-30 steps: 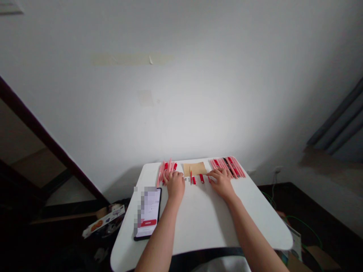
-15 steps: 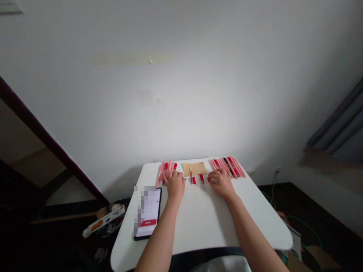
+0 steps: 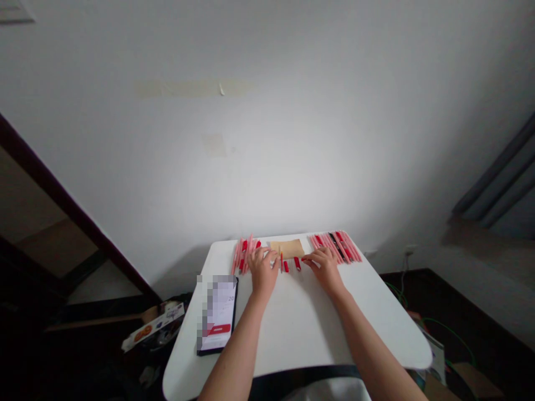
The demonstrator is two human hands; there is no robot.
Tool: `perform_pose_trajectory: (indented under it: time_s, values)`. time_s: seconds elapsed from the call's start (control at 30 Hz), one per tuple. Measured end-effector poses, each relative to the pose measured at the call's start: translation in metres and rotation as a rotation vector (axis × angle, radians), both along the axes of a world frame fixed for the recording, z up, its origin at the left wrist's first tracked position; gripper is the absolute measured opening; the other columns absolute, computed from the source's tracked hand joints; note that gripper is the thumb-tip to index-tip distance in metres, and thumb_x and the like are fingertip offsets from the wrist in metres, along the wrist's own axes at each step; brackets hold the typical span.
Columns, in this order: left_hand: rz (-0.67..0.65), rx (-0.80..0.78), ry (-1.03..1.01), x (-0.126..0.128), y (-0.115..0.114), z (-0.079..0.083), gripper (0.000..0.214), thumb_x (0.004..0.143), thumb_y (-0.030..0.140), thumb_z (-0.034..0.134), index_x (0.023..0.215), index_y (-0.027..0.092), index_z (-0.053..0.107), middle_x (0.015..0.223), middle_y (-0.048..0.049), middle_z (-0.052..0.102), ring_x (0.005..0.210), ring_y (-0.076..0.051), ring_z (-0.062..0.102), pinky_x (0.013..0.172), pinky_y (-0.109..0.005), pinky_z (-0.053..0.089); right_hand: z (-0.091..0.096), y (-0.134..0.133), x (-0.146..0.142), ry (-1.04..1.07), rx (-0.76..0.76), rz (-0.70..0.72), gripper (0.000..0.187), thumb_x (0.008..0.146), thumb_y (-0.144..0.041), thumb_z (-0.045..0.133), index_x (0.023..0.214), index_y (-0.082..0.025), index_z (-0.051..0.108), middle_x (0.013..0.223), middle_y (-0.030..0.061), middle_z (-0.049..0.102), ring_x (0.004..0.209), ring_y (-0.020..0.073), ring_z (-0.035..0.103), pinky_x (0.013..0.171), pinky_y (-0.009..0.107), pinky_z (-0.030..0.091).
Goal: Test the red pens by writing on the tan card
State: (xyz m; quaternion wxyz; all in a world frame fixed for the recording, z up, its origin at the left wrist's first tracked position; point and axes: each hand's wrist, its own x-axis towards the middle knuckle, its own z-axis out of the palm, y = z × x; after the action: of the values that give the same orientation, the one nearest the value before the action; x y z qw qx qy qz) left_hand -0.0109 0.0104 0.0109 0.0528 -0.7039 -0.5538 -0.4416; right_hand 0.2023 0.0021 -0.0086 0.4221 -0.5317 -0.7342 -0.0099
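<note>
Your right hand (image 3: 326, 269): fingertips pinching a red piece (image 3: 305, 259) | your left hand (image 3: 264, 273): fingers spread, grip unclear | risk: brushing thumb could roll the thin stick (image 3: 281, 262).

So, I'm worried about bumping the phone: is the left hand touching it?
Apart: the head view shows white tabletop between the left hand and the phone.

Two short red pieces (image 3: 297, 263) lie side by side — a third piece (image 3: 306, 260) in the right grip (image 3: 327, 268).
</note>
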Motion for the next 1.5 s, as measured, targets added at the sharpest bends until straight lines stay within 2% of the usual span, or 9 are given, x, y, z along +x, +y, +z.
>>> perform_pose_trajectory:
  time_s: [0.2,0.47,0.7,0.83,1.0,1.23,1.5]
  values:
    - [-0.132,-0.066,-0.024,0.022,-0.010,-0.004,0.011,0.073,0.027,0.072,0.084,0.027,0.072,0.105,-0.0032,0.065,0.109,-0.022,0.051,0.100,-0.046,0.037,-0.009,0.005,-0.005,0.107,-0.005,0.093,0.018,0.089,-0.029,0.057,0.095,-0.029,0.074,0.084,0.0057,0.068,0.093,0.0234,0.051,0.087,0.041,0.038]
    - [-0.147,-0.137,-0.042,0.028,-0.016,-0.002,0.015,0.072,0.031,0.074,0.087,0.032,0.074,0.109,-0.0020,0.065,0.112,-0.023,0.048,0.103,-0.045,0.035,-0.007,0.003,-0.009,0.147,-0.081,0.064,0.015,0.084,-0.026,0.061,0.087,-0.027,0.075,0.089,0.0068,0.062,0.094,0.0226,0.054,0.089,0.041,0.040]
    - [-0.142,-0.152,-0.029,0.027,-0.016,-0.003,0.010,0.074,0.029,0.071,0.084,0.033,0.074,0.109,-0.0014,0.065,0.112,-0.022,0.048,0.103,-0.045,0.034,-0.005,0.001,-0.009,0.173,-0.107,0.095,0.016,0.085,-0.031,0.059,0.090,-0.027,0.074,0.093,0.0081,0.061,0.096,0.0227,0.053,0.088,0.039,0.042]
    - [-0.109,-0.144,-0.048,0.026,-0.016,0.000,0.007,0.075,0.029,0.071,0.081,0.030,0.074,0.108,-0.0019,0.065,0.109,-0.022,0.049,0.100,-0.043,0.036,-0.003,0.000,-0.005,0.110,-0.094,0.041,0.019,0.088,-0.034,0.056,0.094,-0.027,0.073,0.092,0.0074,0.066,0.098,0.0243,0.051,0.091,0.041,0.038]
    - [-0.069,-0.113,-0.090,0.023,-0.014,0.001,0.007,0.075,0.025,0.070,0.081,0.027,0.073,0.105,-0.0031,0.065,0.107,-0.021,0.052,0.100,-0.043,0.036,-0.002,-0.002,-0.001,-0.062,-0.086,-0.091,0.020,0.086,-0.023,0.056,0.095,-0.028,0.073,0.100,0.0049,0.071,0.104,0.0275,0.047,0.094,0.047,0.031]
    - [-0.034,-0.126,-0.096,0.023,-0.014,0.001,0.008,0.076,0.024,0.069,0.083,0.026,0.073,0.106,-0.0043,0.064,0.108,-0.022,0.052,0.102,-0.044,0.036,-0.001,-0.005,-0.005,-0.142,-0.106,-0.084,0.020,0.085,-0.024,0.058,0.095,-0.031,0.074,0.105,0.0027,0.071,0.106,0.0265,0.046,0.096,0.048,0.026]
    - [-0.032,-0.138,-0.109,0.023,-0.014,0.001,0.008,0.077,0.024,0.068,0.083,0.025,0.073,0.106,-0.0047,0.064,0.109,-0.022,0.052,0.102,-0.044,0.035,0.000,-0.006,-0.006,-0.165,-0.118,-0.102,0.018,0.085,-0.027,0.059,0.095,-0.030,0.073,0.105,0.0042,0.070,0.107,0.0269,0.047,0.097,0.049,0.025]
